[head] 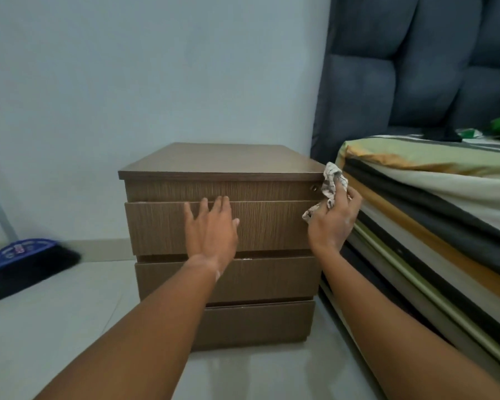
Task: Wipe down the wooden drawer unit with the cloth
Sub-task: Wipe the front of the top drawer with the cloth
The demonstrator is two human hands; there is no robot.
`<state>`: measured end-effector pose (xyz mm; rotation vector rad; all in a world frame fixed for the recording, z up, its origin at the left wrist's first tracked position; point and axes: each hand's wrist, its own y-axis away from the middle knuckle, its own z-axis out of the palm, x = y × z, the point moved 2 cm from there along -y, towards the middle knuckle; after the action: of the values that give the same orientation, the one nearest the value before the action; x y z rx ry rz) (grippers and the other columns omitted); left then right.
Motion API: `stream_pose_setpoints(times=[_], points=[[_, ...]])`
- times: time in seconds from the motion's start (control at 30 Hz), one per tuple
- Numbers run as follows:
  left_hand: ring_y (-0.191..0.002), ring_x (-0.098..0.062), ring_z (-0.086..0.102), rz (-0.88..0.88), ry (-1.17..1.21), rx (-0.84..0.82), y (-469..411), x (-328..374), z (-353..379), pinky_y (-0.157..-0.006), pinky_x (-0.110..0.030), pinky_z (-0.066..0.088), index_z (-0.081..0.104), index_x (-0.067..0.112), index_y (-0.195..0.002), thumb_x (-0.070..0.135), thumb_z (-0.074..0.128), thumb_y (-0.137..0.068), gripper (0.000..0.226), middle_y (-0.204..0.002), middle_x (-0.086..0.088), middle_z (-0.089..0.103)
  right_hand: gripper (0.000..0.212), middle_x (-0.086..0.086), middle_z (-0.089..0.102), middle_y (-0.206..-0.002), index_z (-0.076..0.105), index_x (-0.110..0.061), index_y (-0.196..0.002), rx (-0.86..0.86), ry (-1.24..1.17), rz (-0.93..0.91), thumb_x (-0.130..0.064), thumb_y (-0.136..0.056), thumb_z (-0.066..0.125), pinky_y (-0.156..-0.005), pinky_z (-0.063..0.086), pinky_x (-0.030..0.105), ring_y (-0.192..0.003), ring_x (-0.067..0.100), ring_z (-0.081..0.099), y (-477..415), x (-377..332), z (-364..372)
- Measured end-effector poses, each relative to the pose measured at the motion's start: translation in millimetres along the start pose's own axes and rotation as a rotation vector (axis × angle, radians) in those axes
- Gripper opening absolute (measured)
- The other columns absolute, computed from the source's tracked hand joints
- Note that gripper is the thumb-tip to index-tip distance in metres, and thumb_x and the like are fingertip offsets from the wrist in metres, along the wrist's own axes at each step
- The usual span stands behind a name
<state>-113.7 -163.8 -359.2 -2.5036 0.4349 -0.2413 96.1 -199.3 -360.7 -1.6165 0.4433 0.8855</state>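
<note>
Left hand [211, 226] is flat against the front of the wooden drawer unit [223, 215], palm on the second drawer front [162, 226], fingers [204, 204] stretched straight and only a little apart, their tips reaching the gap under the top drawer; the thumb sticks out to the side. It grips nothing, just presses on the wood. Over on the other side, the right hand [334, 222] has the cloth [329, 183] bunched up, fingers curled around it, the checked fabric spilling out above and below the knuckles. That cloth sits right at the unit's top right front corner, touching the edge beside a small round fitting [314, 187]. The unit stands on the pale tiled floor [70, 313], against the wall, with the bed [430, 197] just beside it on the right. A blue broom [20, 264] lies well off to the left.
</note>
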Motion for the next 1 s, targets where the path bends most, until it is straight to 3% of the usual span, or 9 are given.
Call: stream_pose_setpoints(times=[0.07,0.17,0.23,0.33,0.53,0.67,0.8,1.0], points=[[-0.148,-0.023,0.028,-0.034,0.010,-0.006,-1.9,-7.1,2.1,-0.120,-0.056,0.013,0.033,0.020,-0.153,0.040,0.033,-0.105,0.052,-0.158,0.000,0.037,0.045,0.007,0.037,-0.140,0.052,-0.015,-0.140,-0.017,0.030,-0.072,-0.006,-0.096,0.053,-0.094,0.040,0.020,-0.115,0.006,0.041,7.3,-2.9,0.7],[-0.141,-0.023,0.039,-0.017,0.022,-0.002,-7.5,-13.7,0.3,-0.118,-0.052,0.023,0.044,0.021,-0.146,0.033,0.037,-0.104,0.044,-0.149,-0.001,0.049,0.048,0.005,0.037,-0.141,0.050,-0.019,-0.140,-0.166,0.103,-0.272,-0.007,-0.094,0.055,-0.094,0.044,0.024,-0.120,0.012,0.043,23.4,-14.0,13.7],[-0.119,-0.024,0.056,0.005,0.046,0.057,-8.9,-14.2,-8.0,-0.103,-0.045,0.041,0.060,0.019,-0.130,0.026,0.041,-0.103,0.034,-0.125,-0.004,0.066,0.049,0.006,0.042,-0.141,0.052,-0.019,-0.137,-0.303,0.194,-0.438,-0.006,-0.090,0.058,-0.107,0.042,0.039,-0.130,0.021,0.041,38.9,-25.7,31.3],[-0.091,-0.023,0.061,-0.028,0.087,0.177,2.2,-12.9,-18.4,-0.081,-0.042,0.043,0.068,0.020,-0.103,0.023,0.045,-0.101,0.024,-0.091,-0.002,0.069,0.045,0.001,0.057,-0.126,0.057,-0.022,-0.131,-0.459,0.364,-0.661,-0.015,-0.086,0.058,-0.120,0.021,0.055,-0.125,0.023,0.048,65.2,-39.8,54.9],[-0.089,-0.020,0.060,-0.142,0.152,0.361,25.6,-2.5,-19.7,-0.078,-0.040,0.033,0.072,0.025,-0.103,0.028,0.050,-0.099,0.022,-0.086,0.005,0.068,0.032,-0.003,0.061,-0.107,0.062,-0.024,-0.118,-0.311,0.308,-0.789,-0.024,-0.087,0.060,-0.109,0.030,0.051,-0.105,0.021,0.054,75.3,-24.7,46.5],[-0.087,-0.019,0.060,-0.152,0.184,0.385,28.5,-4.2,-20.7,-0.080,-0.041,0.033,0.075,0.028,-0.101,0.036,0.053,-0.099,0.023,-0.082,0.005,0.068,0.031,0.001,0.061,-0.111,0.062,-0.021,-0.112,-0.190,0.317,-0.647,-0.024,-0.082,0.062,-0.111,0.028,0.052,-0.114,0.023,0.050,46.8,12.8,24.4],[-0.097,-0.017,0.060,-0.259,0.289,0.398,28.4,0.6,-15.7,-0.084,-0.040,0.031,0.075,0.030,-0.105,0.043,0.056,-0.096,0.024,-0.094,0.004,0.069,0.025,0.006,0.058,-0.120,0.061,-0.015,-0.109,-0.049,0.294,-0.456,-0.024,-0.091,0.047,-0.113,0.030,0.051,-0.125,0.027,0.045,16.7,48.7,1.4],[-0.099,-0.017,0.058,-0.267,0.297,0.394,28.8,5.4,-13.6,-0.090,-0.043,0.032,0.074,0.029,-0.111,0.041,0.062,-0.094,0.024,-0.098,0.005,0.069,0.042,0.008,0.052,-0.137,0.054,-0.011,-0.133,0.077,-0.007,-0.020,-0.031,-0.100,0.039,-0.108,0.038,0.037,-0.130,0.024,0.045,20.9,49.7,10.1]])
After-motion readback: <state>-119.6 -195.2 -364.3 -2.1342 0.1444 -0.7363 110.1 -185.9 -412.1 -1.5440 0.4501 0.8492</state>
